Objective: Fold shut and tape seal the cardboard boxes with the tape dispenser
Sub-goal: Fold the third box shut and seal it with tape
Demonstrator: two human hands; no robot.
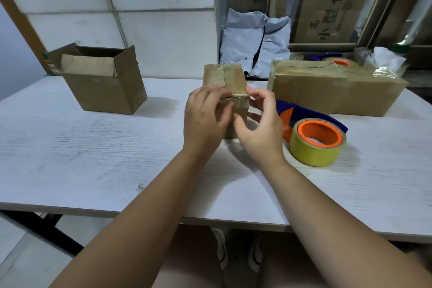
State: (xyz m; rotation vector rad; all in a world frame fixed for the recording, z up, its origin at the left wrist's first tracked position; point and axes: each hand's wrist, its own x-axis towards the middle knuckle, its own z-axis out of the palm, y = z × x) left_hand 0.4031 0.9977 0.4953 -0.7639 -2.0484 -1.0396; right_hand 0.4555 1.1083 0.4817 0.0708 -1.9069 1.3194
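On table [93, 159], small box [212, 77], tape strip [233, 77] running front-to-back

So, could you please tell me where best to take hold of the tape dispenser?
Probably its blue body, from above with the right hand, nearest it. The tape dispenser lies on its side, roll toward you, so the blue part sticks out behind.

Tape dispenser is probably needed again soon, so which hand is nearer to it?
Right. The right hand holds the small box at its right side, just left of the tape dispenser; the left hand is on the box's left side, farther away.
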